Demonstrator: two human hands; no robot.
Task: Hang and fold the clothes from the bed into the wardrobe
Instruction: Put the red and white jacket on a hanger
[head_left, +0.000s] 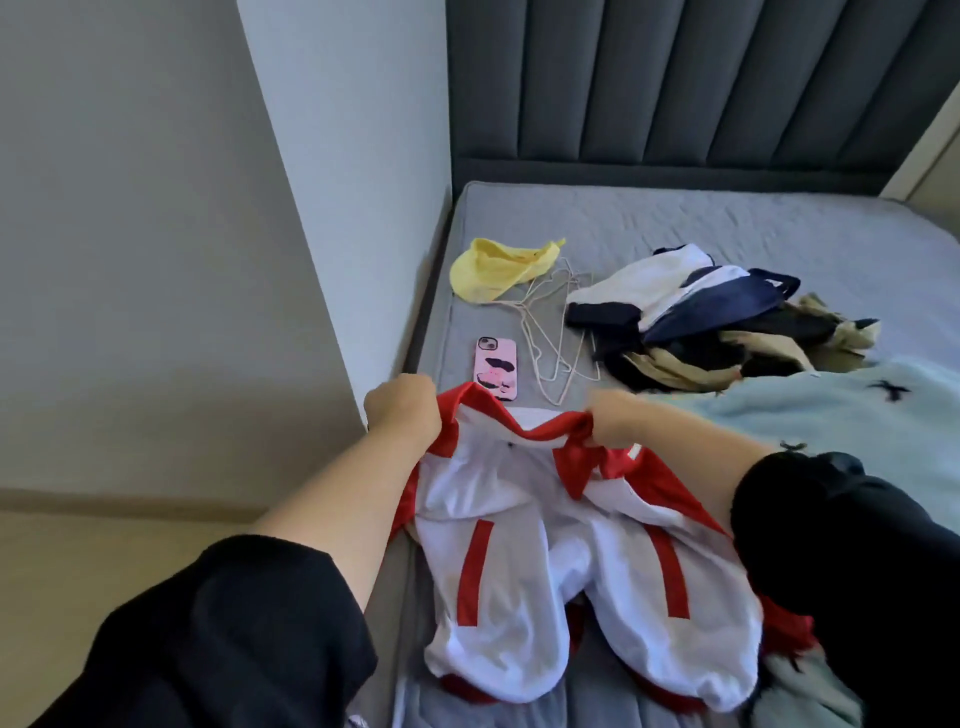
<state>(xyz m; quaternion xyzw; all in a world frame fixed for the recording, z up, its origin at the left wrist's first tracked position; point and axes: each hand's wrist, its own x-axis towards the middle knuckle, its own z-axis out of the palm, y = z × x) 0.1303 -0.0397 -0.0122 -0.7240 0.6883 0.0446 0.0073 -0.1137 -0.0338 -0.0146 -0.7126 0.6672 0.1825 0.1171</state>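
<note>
On grey mattress (675, 223) beside wall (156, 208), clothes (701, 322)

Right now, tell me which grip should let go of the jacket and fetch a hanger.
Right, probably. The right grip holds the jacket just short of the hangers; the left grip holds it farther off, with the phone lying between it and them.

A white-and-red jacket (519, 499) lies spread, collar lifted, on the grey bed (675, 223).
</note>
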